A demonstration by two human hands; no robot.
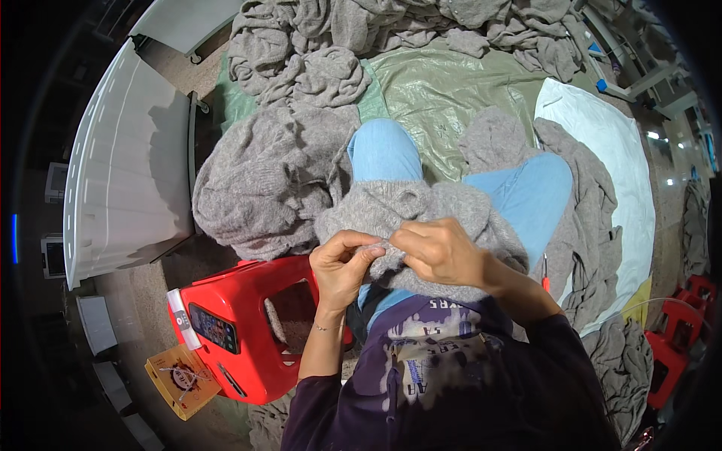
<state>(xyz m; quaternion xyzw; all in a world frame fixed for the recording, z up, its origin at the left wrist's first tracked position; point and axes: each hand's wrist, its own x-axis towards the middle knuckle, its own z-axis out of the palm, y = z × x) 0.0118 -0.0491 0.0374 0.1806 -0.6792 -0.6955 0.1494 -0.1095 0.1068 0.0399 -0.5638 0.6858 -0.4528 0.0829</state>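
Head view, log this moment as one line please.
left hand: pinching grey sweater | right hand: pinching same spot | sweater: on lap | red stool: at left, phone on top

The left hand (342, 263) and right hand (440, 252) pinch the grey sweater (421, 218), but whatever sits between the fingertips is too small to tell. The sweater covers the lap and most of both thighs. The pile of grey knits (391, 30) runs off the top edge.
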